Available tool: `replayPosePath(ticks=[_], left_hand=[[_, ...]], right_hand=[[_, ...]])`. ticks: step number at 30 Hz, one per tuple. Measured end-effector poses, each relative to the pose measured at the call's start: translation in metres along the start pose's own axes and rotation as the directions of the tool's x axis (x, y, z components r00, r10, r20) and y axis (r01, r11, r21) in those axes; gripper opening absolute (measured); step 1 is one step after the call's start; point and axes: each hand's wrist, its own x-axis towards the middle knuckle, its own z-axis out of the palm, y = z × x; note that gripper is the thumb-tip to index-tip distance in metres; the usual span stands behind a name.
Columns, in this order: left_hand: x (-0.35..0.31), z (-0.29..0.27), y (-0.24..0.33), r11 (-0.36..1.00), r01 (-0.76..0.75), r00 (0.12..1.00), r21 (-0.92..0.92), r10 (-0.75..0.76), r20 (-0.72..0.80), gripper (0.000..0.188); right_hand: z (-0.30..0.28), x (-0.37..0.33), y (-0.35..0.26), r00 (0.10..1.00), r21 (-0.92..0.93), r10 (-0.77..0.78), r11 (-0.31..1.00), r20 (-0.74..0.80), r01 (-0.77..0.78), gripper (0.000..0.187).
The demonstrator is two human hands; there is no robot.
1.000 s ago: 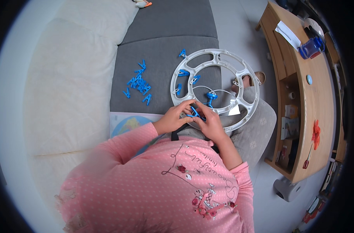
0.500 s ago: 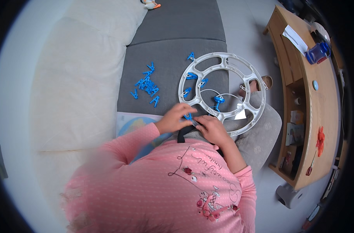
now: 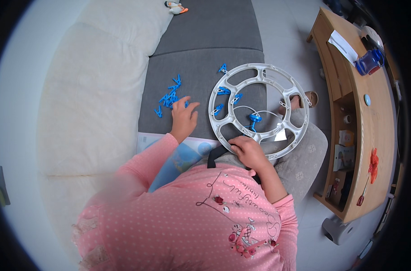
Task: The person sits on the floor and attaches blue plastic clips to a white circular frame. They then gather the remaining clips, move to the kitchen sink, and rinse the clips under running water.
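Note:
A white ring-shaped clip hanger (image 3: 261, 68) lies tilted over the seat edge and my lap. Several blue clothespins hang from its left side, among them one clothespin (image 3: 222, 68) at the far left rim. My right hand (image 3: 248, 151) is closed on the hanger's near rim, fingers bent over it. Left of the hanger, my left hand (image 3: 184, 119) reaches over the near side of a loose pile of blue clothespins (image 3: 170, 96). Its fingers are apart with nothing visible in them, and they partly cover the pile. A blue hook piece (image 3: 255, 118) shows inside the ring.
The grey sofa seat (image 3: 201, 77) carries the pile, with a cream cushion (image 3: 92, 90) to the left. A printed sheet (image 3: 147, 140) lies by my lap. At right stands a wooden cabinet (image 3: 377, 122) with a blue bottle (image 3: 369, 62); a grey stool (image 3: 338, 230) is nearby.
My left hand has left the hanger's near rim, where it was at a blue clothespin, and moved up and left to the pile. My right hand has stayed at the rim.

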Motion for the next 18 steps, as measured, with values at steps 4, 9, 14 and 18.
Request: replayPosePath(ticks=[4, 9, 14, 18], left_hand=[[0.013, 0.027, 0.02, 0.998, -0.023, 0.992, -0.062, 0.031, 0.119, 0.023], [0.023, 0.054, 0.029, 0.997, -0.067, 0.969, 0.047, 0.054, 0.241, 0.02], [0.016, 0.06, 0.017, 0.991, 0.071, 0.973, -0.118, -0.043, 0.227, 0.017], [0.007, 0.057, 0.006, 0.814, 0.292, 0.954, -0.502, -0.207, 0.218, 0.015]], right_hand=[[-0.002, 0.0, -0.001, 0.999, 0.0, 0.028, 1.0, 0.021, -0.028, 0.016], [0.0, 0.0, 0.002, 0.999, 0.015, 0.039, 0.999, 0.025, -0.039, 0.016], [0.0, 0.0, 0.002, 0.999, 0.018, 0.035, 0.999, 0.023, -0.035, 0.016], [0.002, 0.0, -0.004, 0.996, 0.048, 0.051, 0.998, -0.067, -0.047, 0.02]])
